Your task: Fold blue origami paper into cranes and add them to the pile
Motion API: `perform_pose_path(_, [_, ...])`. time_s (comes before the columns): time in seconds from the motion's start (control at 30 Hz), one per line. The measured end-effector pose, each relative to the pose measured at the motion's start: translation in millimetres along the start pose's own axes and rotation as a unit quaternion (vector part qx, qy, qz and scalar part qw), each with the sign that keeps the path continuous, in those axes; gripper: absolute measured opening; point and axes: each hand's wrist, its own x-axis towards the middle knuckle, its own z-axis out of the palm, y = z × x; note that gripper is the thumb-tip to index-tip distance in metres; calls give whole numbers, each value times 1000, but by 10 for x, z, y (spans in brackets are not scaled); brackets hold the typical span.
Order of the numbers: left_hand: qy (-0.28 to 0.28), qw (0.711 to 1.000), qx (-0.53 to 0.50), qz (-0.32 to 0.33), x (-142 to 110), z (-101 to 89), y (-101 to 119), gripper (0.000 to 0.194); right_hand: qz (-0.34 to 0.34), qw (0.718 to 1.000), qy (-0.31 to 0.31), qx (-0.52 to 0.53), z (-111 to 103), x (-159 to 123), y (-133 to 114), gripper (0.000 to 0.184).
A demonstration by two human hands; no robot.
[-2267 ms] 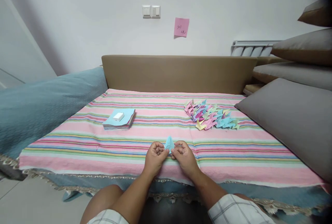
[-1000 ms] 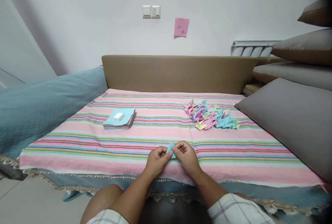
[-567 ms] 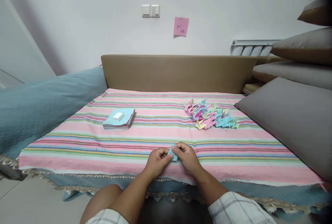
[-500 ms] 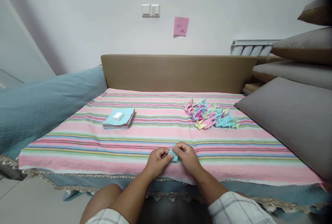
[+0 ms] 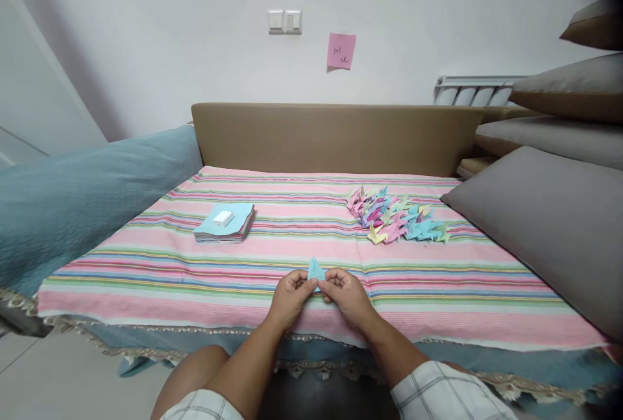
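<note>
Left grip (image 5: 291, 296) and right grip (image 5: 347, 295) hold a small piece of folded light-blue paper (image 5: 315, 271) pinched between them, its narrow point upward in the view, near the front edge of a striped cloth (image 5: 146, 277). Behind the scene rises a white wall (image 5: 399, 30), with the pink-based cloth spread wide below it. A brown backrest (image 5: 331, 139) runs along the cloth's far side; a blue cover (image 5: 102, 180) drapes the raised side at left, and a large grey cushion (image 5: 545, 232) lies at right beside a pile of grey-and-brown cushions (image 5: 574, 86). Bare forearms (image 5: 250, 361) reach in from below. Beyond the right grip, well apart from it, sits a cluster of folded paper figures (image 5: 394, 215) in pink, blue, purple, green and yellow. Toward the left lies a stack of paper sheets (image 5: 238, 215), light blue on top. A pair of switches (image 5: 285, 22) and a handwritten pink note (image 5: 341, 51) mark the wall. Both thumbs press the folded paper's lower part. A white block (image 5: 223, 218) rests on the stack.
</note>
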Motion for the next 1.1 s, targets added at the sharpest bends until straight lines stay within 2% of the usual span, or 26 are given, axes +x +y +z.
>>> perform_pose_path(0.17, [-17,1000,10,-17,-6,-8,27,30,7,1000,-1,-21,5,-8,-11,36])
perform_pose_path(0.5, [25,999,-22,-4,11,-9,-8,28,-8,998,-36,-41,11,-28,13,36])
perform_pose_path(0.73, [13,999,-34,-7,-16,-5,8,28,-29,993,-40,-106,-28,-35,47,34])
perform_pose_path(0.87, [15,1000,-23,-7,-16,1,6,30,-47,990,-23,-134,-32,-30,56,31])
perform_pose_path(1.03, [51,998,-26,4,-4,13,-5,29,-99,989,45,-102,-10,-35,50,25])
perform_pose_path(1.1, [61,997,-36,11,1,9,-17,28,-122,983,58,-123,-9,-44,35,22])
